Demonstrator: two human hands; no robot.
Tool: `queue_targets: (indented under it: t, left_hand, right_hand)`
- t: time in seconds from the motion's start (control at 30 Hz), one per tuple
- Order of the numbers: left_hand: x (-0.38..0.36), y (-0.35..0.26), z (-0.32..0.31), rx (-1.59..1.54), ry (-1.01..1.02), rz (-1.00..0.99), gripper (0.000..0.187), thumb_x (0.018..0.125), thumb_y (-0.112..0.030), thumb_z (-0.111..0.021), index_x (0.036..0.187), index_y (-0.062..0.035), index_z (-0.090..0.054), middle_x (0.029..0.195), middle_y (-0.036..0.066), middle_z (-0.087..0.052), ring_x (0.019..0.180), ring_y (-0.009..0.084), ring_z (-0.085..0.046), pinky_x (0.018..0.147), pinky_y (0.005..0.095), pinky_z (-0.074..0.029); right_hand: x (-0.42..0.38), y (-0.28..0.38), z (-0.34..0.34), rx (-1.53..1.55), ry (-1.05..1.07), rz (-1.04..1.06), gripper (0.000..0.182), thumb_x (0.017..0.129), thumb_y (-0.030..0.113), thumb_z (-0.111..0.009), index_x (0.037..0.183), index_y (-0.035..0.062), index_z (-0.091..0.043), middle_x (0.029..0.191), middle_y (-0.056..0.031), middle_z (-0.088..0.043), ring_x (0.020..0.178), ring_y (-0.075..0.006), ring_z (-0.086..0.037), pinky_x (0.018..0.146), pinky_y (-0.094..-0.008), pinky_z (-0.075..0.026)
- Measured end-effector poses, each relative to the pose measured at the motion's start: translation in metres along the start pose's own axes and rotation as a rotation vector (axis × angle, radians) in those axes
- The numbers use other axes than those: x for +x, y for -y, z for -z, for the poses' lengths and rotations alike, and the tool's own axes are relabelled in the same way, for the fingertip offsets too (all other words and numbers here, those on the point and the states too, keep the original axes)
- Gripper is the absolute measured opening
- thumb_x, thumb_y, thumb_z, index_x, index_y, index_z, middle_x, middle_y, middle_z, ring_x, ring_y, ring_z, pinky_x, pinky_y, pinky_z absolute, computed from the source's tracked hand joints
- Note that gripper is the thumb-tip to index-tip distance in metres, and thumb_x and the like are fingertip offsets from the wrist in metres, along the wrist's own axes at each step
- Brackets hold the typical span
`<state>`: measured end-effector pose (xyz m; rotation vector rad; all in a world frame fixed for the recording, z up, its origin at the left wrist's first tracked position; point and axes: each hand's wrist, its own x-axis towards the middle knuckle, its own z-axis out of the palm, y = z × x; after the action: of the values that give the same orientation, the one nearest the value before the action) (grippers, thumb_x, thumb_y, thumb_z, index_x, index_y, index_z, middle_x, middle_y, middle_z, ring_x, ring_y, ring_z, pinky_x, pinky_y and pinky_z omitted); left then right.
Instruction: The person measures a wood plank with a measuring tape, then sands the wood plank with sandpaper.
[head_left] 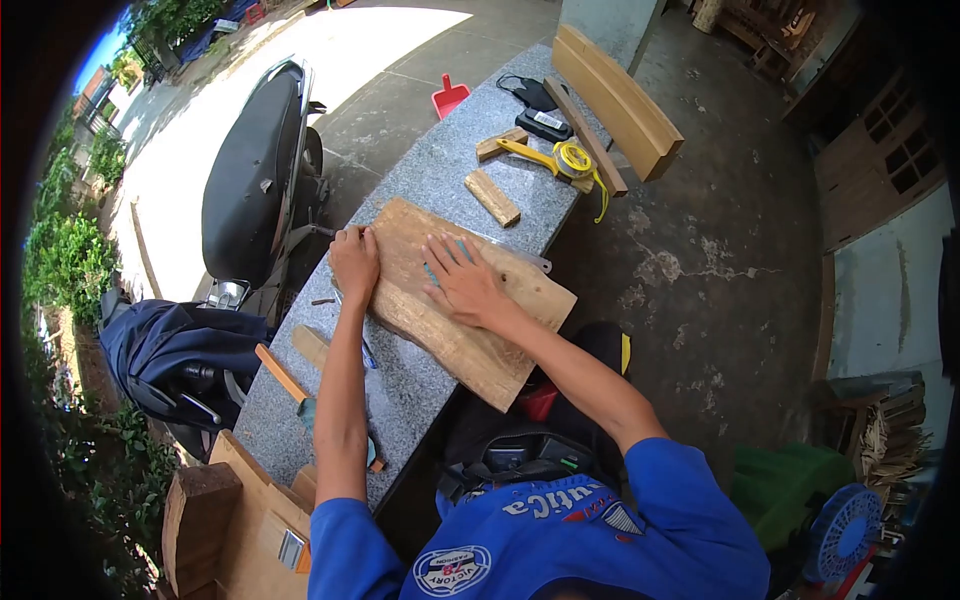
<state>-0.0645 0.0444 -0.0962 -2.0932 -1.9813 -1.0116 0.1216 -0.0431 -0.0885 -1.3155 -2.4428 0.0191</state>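
Note:
A thick, rough-edged wooden board lies across the granite table, its near end jutting past the table edge. My left hand has its fingers curled over the board's far left edge and grips it. Flat on the board's upper face, my right hand presses down on a thin blue-green piece, most of it hidden under the palm and fingers; it looks like sandpaper, but I cannot be sure. A metal strip shows partly from beneath the board's right side.
The granite table bears a wood block, a yellow tape measure, a black case and long planks. A motorbike stands close on the left. Lumber sits at lower left, a blue fan at lower right.

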Motion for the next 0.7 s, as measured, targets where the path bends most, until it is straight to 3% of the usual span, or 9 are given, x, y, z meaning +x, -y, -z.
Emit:
queue_targets:
  t: [0.03,0.13,0.17,0.3,0.43,0.53,0.7]
  left_hand:
    - [0.000,0.001,-0.001,-0.011,0.005,0.008,0.019,0.082,-0.022,-0.052,0.086,-0.0056,-0.061,0.083,0.013,-0.059,0.077,0.0308,-0.055,0.069,0.0410,-0.042]
    - [-0.001,0.005,-0.004,-0.048,0.041,0.038,0.020,0.082,-0.024,-0.050,0.086,-0.0079,-0.061,0.085,0.011,-0.056,0.082,0.0296,-0.052,0.073,0.0422,-0.039]
    - [-0.002,0.005,-0.003,-0.052,0.029,0.038,0.020,0.082,-0.024,-0.051,0.087,-0.0080,-0.061,0.085,0.011,-0.056,0.082,0.0295,-0.052,0.073,0.0418,-0.039]
    - [-0.003,0.005,-0.003,-0.071,0.031,0.036,0.019,0.082,-0.023,-0.051,0.086,-0.0078,-0.062,0.085,0.012,-0.056,0.083,0.0294,-0.052,0.073,0.0416,-0.039]
    - [-0.003,0.002,0.002,-0.064,0.031,0.049,0.018,0.081,-0.022,-0.051,0.086,-0.0076,-0.062,0.085,0.012,-0.056,0.082,0.0297,-0.053,0.072,0.0415,-0.039]
    - [0.003,0.000,0.001,-0.087,0.023,0.046,0.018,0.081,-0.021,-0.052,0.084,-0.0072,-0.062,0.083,0.012,-0.057,0.081,0.0298,-0.053,0.071,0.0415,-0.040]
    - [0.004,0.013,-0.008,-0.263,0.050,0.161,0.020,0.077,-0.022,-0.054,0.082,-0.0047,-0.064,0.078,0.014,-0.059,0.076,0.0315,-0.056,0.071,0.0407,-0.043]
  right_hand:
    - [0.001,0.008,-0.003,-0.030,-0.023,-0.014,0.054,0.087,0.037,-0.037,0.130,0.0042,-0.033,0.136,-0.0093,-0.032,0.126,-0.0238,-0.029,0.106,-0.0411,-0.016]
    - [-0.020,0.020,-0.001,0.250,0.106,0.498,0.052,0.087,0.036,-0.037,0.129,0.0047,-0.035,0.135,-0.0102,-0.033,0.124,-0.0249,-0.031,0.105,-0.0413,-0.016]
    - [-0.019,0.012,0.003,0.311,0.132,0.528,0.052,0.087,0.035,-0.038,0.129,0.0054,-0.035,0.135,-0.0118,-0.034,0.124,-0.0257,-0.031,0.105,-0.0416,-0.017]
    - [0.001,-0.017,0.003,-0.023,-0.069,-0.149,0.056,0.086,0.039,-0.039,0.129,0.0034,-0.034,0.135,-0.0125,-0.033,0.126,-0.0259,-0.029,0.105,-0.0407,-0.016]
    - [-0.020,0.024,-0.006,0.174,0.017,0.250,0.058,0.085,0.041,-0.040,0.128,0.0024,-0.035,0.135,-0.0119,-0.033,0.126,-0.0257,-0.028,0.106,-0.0415,-0.016]
    - [-0.017,0.016,0.001,0.227,0.120,0.265,0.057,0.086,0.041,-0.040,0.128,0.0031,-0.035,0.135,-0.0116,-0.033,0.126,-0.0254,-0.028,0.106,-0.0415,-0.016]
    - [0.014,0.011,-0.006,0.069,-0.010,0.055,0.052,0.084,0.037,-0.044,0.124,0.0036,-0.040,0.132,-0.0121,-0.036,0.124,-0.0264,-0.031,0.103,-0.0434,-0.019]
